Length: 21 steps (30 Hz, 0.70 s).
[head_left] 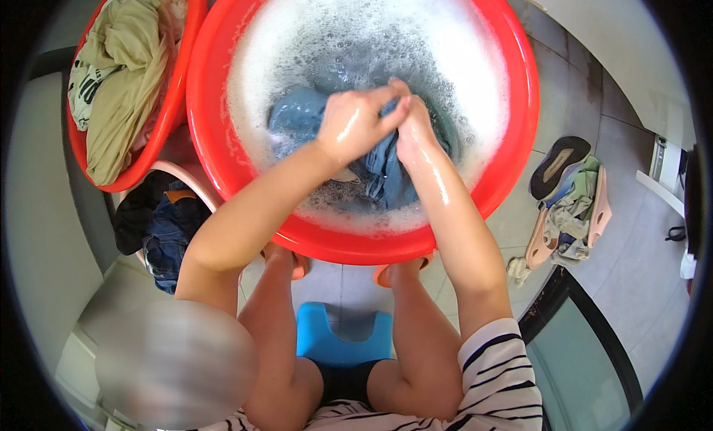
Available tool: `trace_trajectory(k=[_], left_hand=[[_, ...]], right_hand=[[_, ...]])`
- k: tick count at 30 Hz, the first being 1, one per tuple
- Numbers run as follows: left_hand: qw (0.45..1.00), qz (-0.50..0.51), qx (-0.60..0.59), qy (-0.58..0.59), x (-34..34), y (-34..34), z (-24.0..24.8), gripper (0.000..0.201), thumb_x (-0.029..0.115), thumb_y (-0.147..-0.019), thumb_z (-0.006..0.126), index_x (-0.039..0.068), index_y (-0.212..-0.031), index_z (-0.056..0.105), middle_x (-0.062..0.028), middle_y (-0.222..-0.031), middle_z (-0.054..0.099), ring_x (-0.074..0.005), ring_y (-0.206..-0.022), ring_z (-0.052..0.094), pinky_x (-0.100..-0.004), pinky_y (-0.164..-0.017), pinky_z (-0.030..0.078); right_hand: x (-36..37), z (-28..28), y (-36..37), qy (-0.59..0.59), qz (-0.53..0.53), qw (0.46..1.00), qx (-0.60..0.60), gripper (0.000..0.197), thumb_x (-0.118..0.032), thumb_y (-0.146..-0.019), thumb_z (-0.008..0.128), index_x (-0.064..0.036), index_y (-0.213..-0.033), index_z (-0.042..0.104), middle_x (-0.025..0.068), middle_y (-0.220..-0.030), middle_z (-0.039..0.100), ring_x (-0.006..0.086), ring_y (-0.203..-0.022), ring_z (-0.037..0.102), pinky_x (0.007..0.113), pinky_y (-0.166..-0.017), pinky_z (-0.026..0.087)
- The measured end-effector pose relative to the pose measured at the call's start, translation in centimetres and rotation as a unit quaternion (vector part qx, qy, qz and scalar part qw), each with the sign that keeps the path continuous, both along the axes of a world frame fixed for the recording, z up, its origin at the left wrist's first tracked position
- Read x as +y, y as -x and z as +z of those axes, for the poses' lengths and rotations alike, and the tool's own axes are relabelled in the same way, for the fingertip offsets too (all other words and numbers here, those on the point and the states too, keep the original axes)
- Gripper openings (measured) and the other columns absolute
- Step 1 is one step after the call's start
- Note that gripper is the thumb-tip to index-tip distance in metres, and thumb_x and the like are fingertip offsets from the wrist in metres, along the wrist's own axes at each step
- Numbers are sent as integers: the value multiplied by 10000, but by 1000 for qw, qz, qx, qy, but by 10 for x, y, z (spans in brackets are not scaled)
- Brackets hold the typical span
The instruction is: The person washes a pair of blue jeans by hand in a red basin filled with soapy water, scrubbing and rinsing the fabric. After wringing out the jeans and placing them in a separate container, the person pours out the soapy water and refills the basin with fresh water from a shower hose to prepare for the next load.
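Fingers of the left hand [355, 120] and right hand [416, 131] grip the blue cloth [388, 171] beneath them in the tub [521, 111], and the slick suds [475, 67] around them could make it slip loose and splash.

Bright light nearly bleaches the suds [479, 82], glints on the wet right forearm [454, 204] and leaves the blue cloth [298, 113] legible. Fisheye distortion curves edges toward a black rim [13, 208]; a round patch [177, 365] at lower left is heavily blurred.
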<state>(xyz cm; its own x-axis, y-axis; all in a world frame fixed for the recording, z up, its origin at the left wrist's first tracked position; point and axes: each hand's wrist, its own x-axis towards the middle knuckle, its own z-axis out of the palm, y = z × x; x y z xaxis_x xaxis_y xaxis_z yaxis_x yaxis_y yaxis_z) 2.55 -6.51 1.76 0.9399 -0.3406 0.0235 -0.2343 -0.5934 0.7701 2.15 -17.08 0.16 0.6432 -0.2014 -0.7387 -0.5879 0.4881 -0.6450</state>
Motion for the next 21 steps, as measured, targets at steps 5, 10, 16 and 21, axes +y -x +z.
trace_trajectory(k=[5, 10, 16, 21], left_hand=[[962, 157, 180, 134, 38, -45, -37, 376, 398, -886, 550, 41, -950, 648, -183, -827, 652, -363, -818, 617, -384, -727, 491], [999, -12, 1, -46, 39, -23, -62, 423, 258, -850, 618, 102, -1220, 484, -166, -1094, 597, -366, -938, 588, -388, -797, 469], [976, 21, 194, -101, 37, -44, -76, 347, 184, -854, 578, 61, -1173, 516, -190, -1084, 595, -334, -1016, 562, -395, -864, 441], [948, 72, 179, 252, 5, -12, -43, 315, 293, -828, 619, 75, -1053, 585, -157, -1050, 604, -300, -1006, 557, -376, -840, 452]], right_hand=[[-41, -5, -6, 125, 198, 971, -46, 456, -393, -913, 534, 51, -998, 600, 88, -941, 627, 157, -879, 553, 318, -776, 450], [-42, -42, 3, 435, 267, 840, -182, 332, -260, -826, 646, 11, -1002, 570, 240, -942, 616, 382, -893, 604, 399, -748, 462], [-46, -73, -1, 588, 445, 668, -101, 224, -176, -885, 479, -33, -1025, 579, 213, -980, 616, 361, -891, 600, 431, -719, 484], [-4, -48, -20, -75, -63, 995, -33, 347, -271, -940, 374, -20, -1131, 518, 102, -1059, 557, 232, -924, 538, 361, -810, 466]])
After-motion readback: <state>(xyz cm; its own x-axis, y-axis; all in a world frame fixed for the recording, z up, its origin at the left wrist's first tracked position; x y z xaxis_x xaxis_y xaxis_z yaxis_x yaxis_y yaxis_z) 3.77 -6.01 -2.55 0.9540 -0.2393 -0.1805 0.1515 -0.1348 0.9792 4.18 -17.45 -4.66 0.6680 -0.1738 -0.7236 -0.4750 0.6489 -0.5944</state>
